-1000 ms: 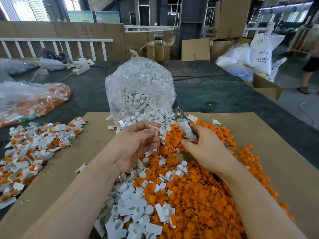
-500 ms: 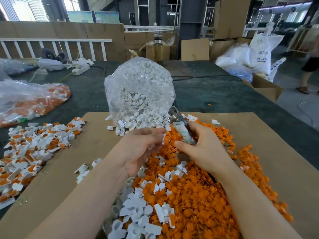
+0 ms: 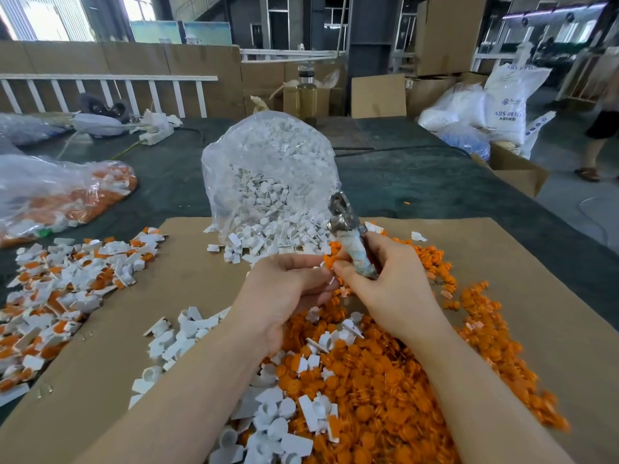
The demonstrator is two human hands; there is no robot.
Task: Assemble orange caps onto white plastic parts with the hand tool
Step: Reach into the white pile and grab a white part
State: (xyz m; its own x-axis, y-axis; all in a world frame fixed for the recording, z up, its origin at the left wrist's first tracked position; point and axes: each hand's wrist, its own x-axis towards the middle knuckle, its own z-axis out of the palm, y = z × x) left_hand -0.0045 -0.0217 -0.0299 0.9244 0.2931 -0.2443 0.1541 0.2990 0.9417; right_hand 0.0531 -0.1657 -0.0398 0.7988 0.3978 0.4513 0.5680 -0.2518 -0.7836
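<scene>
— Listing the held items first: what does each hand have?

— The right hand curls round the hand tool, whose wrapped handle sits in the fist while its metal head points up and away. Its thumb and forefinger also pinch an orange cap. The left hand meets it fingertip to fingertip, fingers curled, pinching at the same cap; a sliver of white shows below its fingertips, though whether that is a part it holds cannot be told.

— Stock on the cardboard sheet?

— One heap of loose orange caps under and right of the wrists; white plastic parts scattered over its near-left edge; a clear bag of white parts standing just beyond the hands, spilling onto the sheet.

— Finished goods?

— A pile of white parts with orange fitted, far left — and another clear bag of mixed orange and white behind it.

— Any lettering?

— One white sack, back right, reads "ABS RESIN".
</scene>
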